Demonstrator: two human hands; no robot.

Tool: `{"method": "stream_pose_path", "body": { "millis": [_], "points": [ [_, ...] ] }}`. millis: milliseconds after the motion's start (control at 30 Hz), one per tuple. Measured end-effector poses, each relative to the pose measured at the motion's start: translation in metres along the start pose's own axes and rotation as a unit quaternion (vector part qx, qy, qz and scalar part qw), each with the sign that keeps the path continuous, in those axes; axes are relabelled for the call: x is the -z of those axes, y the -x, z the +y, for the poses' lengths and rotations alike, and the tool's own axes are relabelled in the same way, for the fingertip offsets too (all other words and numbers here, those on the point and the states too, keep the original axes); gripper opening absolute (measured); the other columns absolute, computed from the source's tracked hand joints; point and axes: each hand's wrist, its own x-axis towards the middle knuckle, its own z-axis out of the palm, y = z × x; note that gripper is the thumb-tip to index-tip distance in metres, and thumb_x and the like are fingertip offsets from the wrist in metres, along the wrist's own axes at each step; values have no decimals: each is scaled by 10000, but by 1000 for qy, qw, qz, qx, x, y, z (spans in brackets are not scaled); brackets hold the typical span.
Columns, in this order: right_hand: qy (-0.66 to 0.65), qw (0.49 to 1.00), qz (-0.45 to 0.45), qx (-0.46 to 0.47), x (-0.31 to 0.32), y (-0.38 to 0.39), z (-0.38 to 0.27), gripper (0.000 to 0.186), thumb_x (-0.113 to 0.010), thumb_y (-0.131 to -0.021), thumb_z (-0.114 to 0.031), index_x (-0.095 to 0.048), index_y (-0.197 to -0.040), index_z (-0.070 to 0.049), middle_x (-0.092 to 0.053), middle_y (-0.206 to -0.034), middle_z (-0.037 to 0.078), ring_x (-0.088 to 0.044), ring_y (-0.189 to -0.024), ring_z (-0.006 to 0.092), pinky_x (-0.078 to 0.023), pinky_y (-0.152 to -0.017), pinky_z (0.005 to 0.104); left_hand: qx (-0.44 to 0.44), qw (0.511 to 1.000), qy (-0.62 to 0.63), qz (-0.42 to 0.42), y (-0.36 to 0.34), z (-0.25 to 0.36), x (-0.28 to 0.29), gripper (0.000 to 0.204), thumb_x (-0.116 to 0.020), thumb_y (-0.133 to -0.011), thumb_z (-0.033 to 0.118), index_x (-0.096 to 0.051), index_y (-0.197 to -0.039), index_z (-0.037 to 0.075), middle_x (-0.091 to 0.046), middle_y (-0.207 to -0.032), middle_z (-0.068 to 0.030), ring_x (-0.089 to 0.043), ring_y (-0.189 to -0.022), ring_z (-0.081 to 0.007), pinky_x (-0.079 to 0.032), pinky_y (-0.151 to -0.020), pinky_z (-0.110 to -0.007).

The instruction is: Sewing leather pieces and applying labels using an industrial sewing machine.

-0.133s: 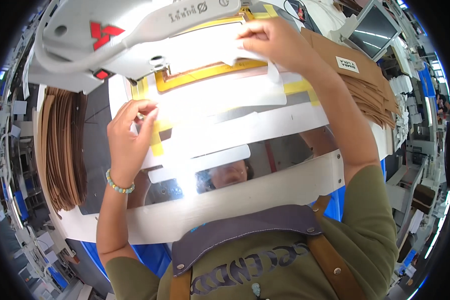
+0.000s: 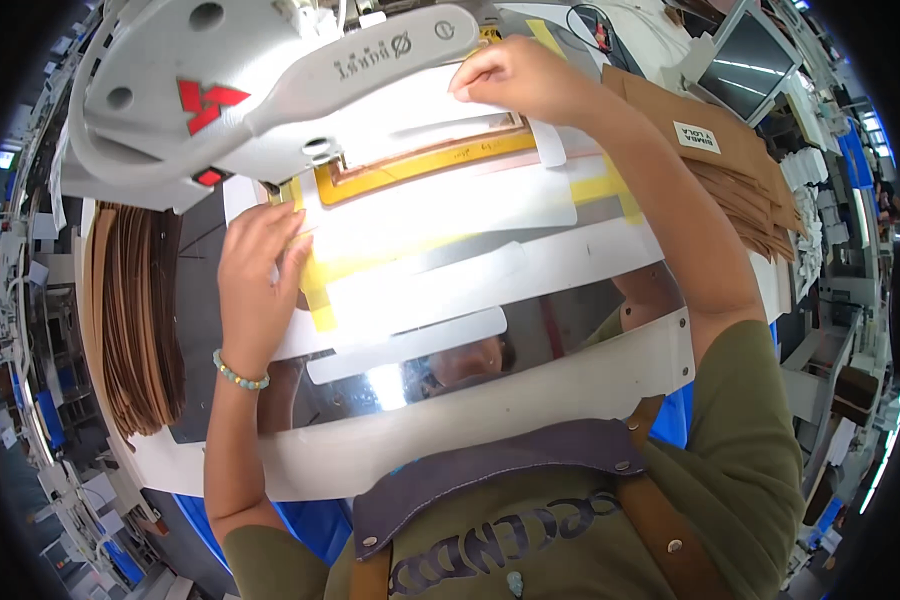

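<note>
My left hand [image 2: 257, 265] rests at the left edge of a white sheet [image 2: 450, 225] held down with yellow tape [image 2: 320, 305]. Its fingers are bent, with the thumb apart from them and nothing visible between. At the far side, my right hand [image 2: 520, 85] pinches what looks like the edge of a thin white sheet [image 2: 410, 108]. That sheet lies over a yellow frame [image 2: 435, 165], under the grey arm of a machine [image 2: 370, 55]; glare hides part of its outline.
Brown paper-like pieces [image 2: 135, 320] stand packed on the left. More brown flat pieces [image 2: 710, 150] are stacked on the right, near a screen [image 2: 745, 60]. A shiny metal plate [image 2: 570, 310] and a white strip [image 2: 410, 345] lie nearer me.
My right hand has shifted slightly left with the white sheet, baring more of the yellow frame's right end. The left hand's fingers have straightened a little; the whole view has tilted slightly.
</note>
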Motion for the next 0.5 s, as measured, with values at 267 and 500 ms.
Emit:
{"method": "stream_pose_path", "body": {
  "millis": [267,500],
  "points": [
    [55,991,-118,-17,-40,-32,-10,187,-705,-919,-120,-818,-1052,-54,-804,-938,106,-748,-878,208,-578,-815,355,14,984,-66,-163,-2,-3,-18,636,-609,-1038,463,-587,-1497,23,-391,-1662,-267,-317,-1548,-476,-223,-1273,-589],
    [25,993,-116,9,-60,-33,-15,187,-665,-896,-84,-807,-1013,-54,-786,-897,110,-739,-856,217,-566,-801,350,-2,981,-59,-183,-15,-4,-22,799,-470,-1051,648,-584,-1478,-17,-421,-1610,-299,-326,-1533,-460,-159,-1282,-601]
  ]
}}
